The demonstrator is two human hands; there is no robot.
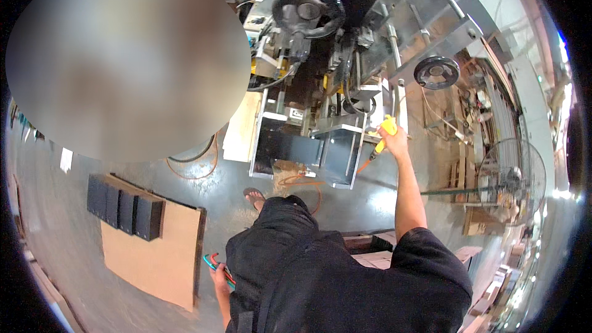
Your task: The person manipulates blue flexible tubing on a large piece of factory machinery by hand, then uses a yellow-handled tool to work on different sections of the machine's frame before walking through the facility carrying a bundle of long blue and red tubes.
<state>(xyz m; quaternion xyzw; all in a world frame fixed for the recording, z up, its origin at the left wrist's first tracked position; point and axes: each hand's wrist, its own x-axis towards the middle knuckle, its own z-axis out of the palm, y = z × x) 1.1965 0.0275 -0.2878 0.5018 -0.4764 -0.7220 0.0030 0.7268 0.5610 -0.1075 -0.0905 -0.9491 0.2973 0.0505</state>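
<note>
My right hand (398,143) reaches forward beside the machine, its fingers wrapped round a yellow air blow gun (388,126). An orange air hose (364,166) runs from the lower end of the gun. Right beside the gun stands the machine's front metal frame (338,154), with dark panels and bright edges. Low at my left side, my left hand (220,279) is closed on a small teal-and-red hand tool (213,262); its exact kind is too small to make out.
Two black handwheels (308,11) (436,73) jut from the machine. Several black boxes (126,209) stand on a cardboard-topped platform (160,259) at left. A caged fan (512,176) stands at right. Hose loops lie on the floor (216,194). A blurred oval hides the upper left.
</note>
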